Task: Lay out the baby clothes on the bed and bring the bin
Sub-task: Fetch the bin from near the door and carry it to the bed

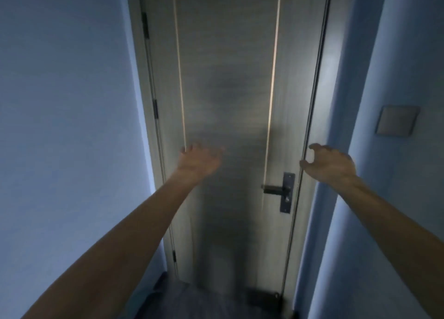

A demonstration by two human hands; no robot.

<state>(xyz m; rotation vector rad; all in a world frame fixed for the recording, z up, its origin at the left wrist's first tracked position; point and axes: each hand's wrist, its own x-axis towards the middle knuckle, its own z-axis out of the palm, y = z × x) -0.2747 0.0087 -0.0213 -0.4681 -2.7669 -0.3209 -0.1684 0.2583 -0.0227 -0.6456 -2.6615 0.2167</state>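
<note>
No baby clothes, bed or bin show in the head view. Both my arms reach forward toward a closed grey door (228,102). My left hand (199,161) is raised in front of the door's left half, fingers spread, holding nothing. My right hand (330,163) hovers by the door's right edge, above the dark lever handle (280,190), fingers curled apart and empty. The picture is dim and slightly blurred.
Blue-white walls (67,126) close in on both sides of a narrow passage. A grey wall switch plate (397,120) sits on the right wall. Hinges (155,108) run down the door's left side. Dark floor (204,299) lies below.
</note>
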